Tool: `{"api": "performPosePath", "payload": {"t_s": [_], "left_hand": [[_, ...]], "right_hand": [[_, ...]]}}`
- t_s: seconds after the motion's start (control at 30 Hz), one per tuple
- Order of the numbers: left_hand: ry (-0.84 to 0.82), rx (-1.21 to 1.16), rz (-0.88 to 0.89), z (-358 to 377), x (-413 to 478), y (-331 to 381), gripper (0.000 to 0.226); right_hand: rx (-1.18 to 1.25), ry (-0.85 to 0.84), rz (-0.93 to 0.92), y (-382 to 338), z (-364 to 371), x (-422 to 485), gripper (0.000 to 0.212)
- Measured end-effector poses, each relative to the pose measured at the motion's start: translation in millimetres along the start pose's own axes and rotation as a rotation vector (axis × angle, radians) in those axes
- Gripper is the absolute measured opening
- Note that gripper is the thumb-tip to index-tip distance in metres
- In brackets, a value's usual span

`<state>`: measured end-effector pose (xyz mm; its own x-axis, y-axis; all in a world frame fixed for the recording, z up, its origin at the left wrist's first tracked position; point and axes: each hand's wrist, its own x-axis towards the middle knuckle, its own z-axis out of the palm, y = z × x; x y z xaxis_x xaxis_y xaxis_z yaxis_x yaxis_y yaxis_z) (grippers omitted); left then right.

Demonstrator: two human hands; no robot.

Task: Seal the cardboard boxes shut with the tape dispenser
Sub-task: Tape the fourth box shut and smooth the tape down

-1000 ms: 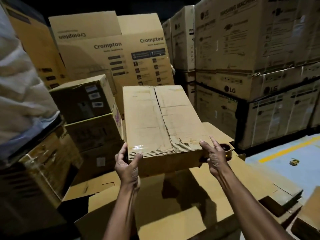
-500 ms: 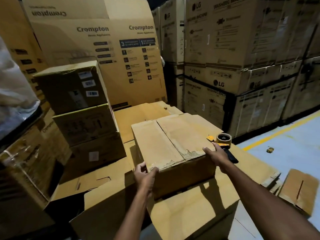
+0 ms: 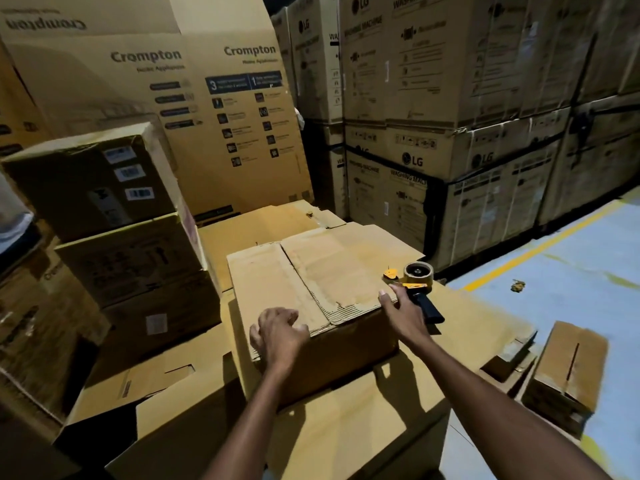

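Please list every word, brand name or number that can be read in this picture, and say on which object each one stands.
"Crompton": twice on the tall Crompton carton, and once upside down on its raised flap.
"3" and "1": on that carton's blue panel.
"LG": on the stacked LG cartons.
"WASHING MACHINE": on the same cartons.
Unreadable: the small print on these cartons and the white labels on the brown box at left.

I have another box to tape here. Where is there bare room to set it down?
Bare flattened cardboard lies in front of the box, between the forearms, and more behind it. Right of the box is crowded: the tape dispenser and right hand. The left hand covers the near left corner.
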<state>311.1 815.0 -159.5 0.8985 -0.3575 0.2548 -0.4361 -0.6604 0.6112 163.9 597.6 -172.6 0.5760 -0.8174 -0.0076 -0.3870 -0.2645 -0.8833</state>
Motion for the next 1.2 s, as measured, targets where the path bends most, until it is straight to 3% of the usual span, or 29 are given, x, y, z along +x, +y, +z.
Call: {"api": "performPosePath", "payload": {"t_s": [0.23, 0.37, 0.43, 0.57, 0.73, 1.03, 1.2], "left_hand": [[-0.082, 0.102, -0.001, 34, 23, 45, 0.03], [-0.03, 0.119, -0.023, 43, 32, 53, 0.021], [-0.017, 0.139, -0.027, 46, 30, 53, 0.02], [-0.028, 0.104, -0.037, 44, 25, 51, 0.02], [-0.049, 0.099, -0.03, 41, 25, 49, 0.022], [-0.052, 0.091, -0.034, 41, 26, 44, 0.025], [-0.049, 0.117, -0.026, 41, 26, 45, 0.025]], "right_hand": [[0.021, 0.113, 0.02, 36, -44, 61, 0.042], [-0.108, 0.171, 0.265, 72, -66, 102, 0.048], [-0.071, 0.059, 0.43, 87, -72, 116, 0.042], [0.329, -0.284, 0.627, 111, -68, 143, 0.031], [0.665, -0.505, 0.792, 101, -76, 153, 0.026], [0.9, -0.509, 0.854, 94, -81, 163, 0.024], [1.044, -0.587, 0.821, 85, -71, 166, 0.007]]}}
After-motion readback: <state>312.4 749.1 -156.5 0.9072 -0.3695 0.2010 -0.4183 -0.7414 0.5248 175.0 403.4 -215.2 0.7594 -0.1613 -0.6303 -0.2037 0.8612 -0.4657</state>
